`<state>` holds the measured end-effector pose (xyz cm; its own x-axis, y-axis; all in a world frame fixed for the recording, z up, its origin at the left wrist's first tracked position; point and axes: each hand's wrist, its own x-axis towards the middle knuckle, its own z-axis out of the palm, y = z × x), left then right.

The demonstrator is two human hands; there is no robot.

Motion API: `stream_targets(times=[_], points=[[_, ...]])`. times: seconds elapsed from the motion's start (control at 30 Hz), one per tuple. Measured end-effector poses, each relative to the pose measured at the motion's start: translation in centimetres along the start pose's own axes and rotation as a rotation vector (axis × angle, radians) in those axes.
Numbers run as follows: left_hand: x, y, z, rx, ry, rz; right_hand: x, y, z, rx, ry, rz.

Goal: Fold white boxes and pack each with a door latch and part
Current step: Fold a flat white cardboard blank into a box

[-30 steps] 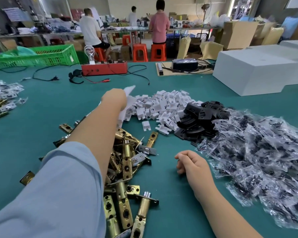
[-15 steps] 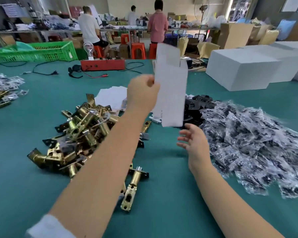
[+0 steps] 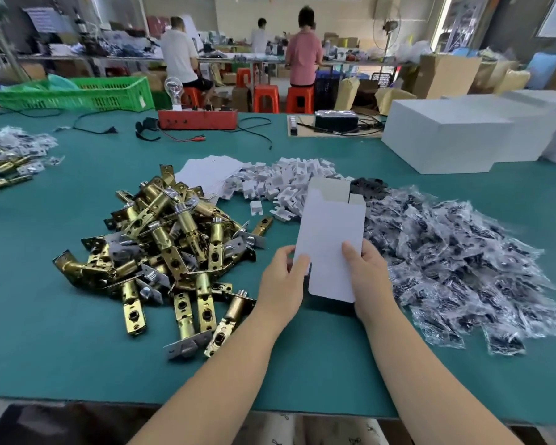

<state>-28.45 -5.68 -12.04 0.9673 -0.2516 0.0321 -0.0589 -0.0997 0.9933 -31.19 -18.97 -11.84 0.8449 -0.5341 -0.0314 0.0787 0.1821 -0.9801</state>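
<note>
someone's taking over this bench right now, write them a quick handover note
Left hand and right hand: both grip the lower end of a flat white cardboard box blank, held above the green table.
Brass door latches piled left; small white plastic parts behind; clear bagged dark parts right.
Done: blank picked up.
Left: fold it, pack latch and part.

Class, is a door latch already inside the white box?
No: both hands hold a flat, unfolded white box.
</note>
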Motion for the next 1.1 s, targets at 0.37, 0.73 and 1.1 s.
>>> stream_targets(times=[0.37, 0.73, 1.1], points=[[2.0, -0.8, -1.5, 0.175, -0.030, 0.258, 0.6, 0.5, -0.6, 0.023, 0.023, 0.045], [1.7, -0.7, -2.3, 0.254, -0.190, 0.174, -0.6, 0.2, -0.1, 0.021, -0.009, -0.016], [1.2, -0.6, -2.0, 0.242, -0.226, 0.165, -1.4, -0.6, 0.5, -0.031, -0.011, -0.152]])
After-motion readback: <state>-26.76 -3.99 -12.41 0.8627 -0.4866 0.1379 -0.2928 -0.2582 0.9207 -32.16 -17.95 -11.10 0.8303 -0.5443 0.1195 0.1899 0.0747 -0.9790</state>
